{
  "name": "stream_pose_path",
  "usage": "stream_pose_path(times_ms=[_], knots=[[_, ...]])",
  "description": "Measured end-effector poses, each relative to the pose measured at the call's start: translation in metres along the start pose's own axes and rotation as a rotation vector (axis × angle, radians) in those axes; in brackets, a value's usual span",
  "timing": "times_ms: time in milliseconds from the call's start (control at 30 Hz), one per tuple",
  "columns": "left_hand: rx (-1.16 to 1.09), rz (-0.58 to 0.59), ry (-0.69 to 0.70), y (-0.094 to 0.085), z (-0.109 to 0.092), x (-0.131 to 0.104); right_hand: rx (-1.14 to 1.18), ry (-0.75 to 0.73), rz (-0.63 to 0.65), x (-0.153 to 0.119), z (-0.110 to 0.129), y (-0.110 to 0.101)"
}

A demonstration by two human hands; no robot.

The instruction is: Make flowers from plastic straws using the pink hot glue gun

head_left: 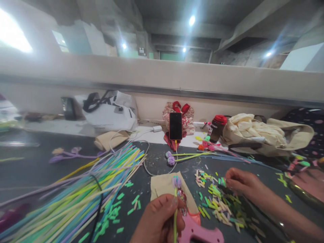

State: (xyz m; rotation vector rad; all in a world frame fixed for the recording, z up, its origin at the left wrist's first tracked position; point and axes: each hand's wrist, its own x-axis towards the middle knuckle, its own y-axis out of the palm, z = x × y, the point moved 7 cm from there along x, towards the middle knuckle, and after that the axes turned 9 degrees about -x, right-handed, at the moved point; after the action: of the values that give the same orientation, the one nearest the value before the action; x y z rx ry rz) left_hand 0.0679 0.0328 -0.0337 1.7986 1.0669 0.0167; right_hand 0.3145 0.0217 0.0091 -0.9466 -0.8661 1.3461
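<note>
Near the bottom centre, my left hand [162,216] pinches a yellow-green stem [175,219] topped with a purple and blue flower [176,182]. Just right of that hand is a pink tool [202,231], probably a glue gun, over a beige sheet [162,184]. To the right, my right hand [240,182] has its thumb and fingers together at a small green piece [222,182], above a pile of short cut pieces [220,202] in green, yellow and beige.
Long coloured strips [108,189] spread across the left. Behind stand a phone [175,126] with a cable, a bottle [217,128], a white bag [111,113] and a cream bag [268,135]. Finished-looking purple flowers [171,160] lie mid-table.
</note>
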Motion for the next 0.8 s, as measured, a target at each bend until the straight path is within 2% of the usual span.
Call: stream_pose_path(times_ms=[67, 167, 333, 433, 567, 700, 800], knots=[[0.025, 0.014, 0.001, -0.001, 0.000, 0.003, 0.270, 0.040, 0.058, -0.001, 0.010, 0.001], [0.077, 0.032, -0.003, -0.001, 0.000, 0.007, 0.714, 0.124, 0.173, -0.003, 0.031, 0.018], [0.076, 0.074, 0.009, 0.001, 0.001, 0.009, 1.050, 0.191, 0.249, -0.003, 0.067, 0.044], [0.077, 0.090, 0.014, 0.003, 0.001, 0.009, 1.163, 0.168, 0.301, -0.001, 0.087, 0.052], [0.073, 0.100, 0.043, 0.005, 0.000, 0.009, 1.173, 0.084, 0.338, 0.002, 0.107, 0.056], [0.108, 0.097, 0.051, 0.002, 0.000, 0.011, 1.151, 0.050, 0.248, 0.010, 0.109, 0.057], [0.102, 0.095, 0.064, -0.001, 0.001, 0.013, 1.177, 0.135, 0.186, 0.015, 0.103, 0.058]])
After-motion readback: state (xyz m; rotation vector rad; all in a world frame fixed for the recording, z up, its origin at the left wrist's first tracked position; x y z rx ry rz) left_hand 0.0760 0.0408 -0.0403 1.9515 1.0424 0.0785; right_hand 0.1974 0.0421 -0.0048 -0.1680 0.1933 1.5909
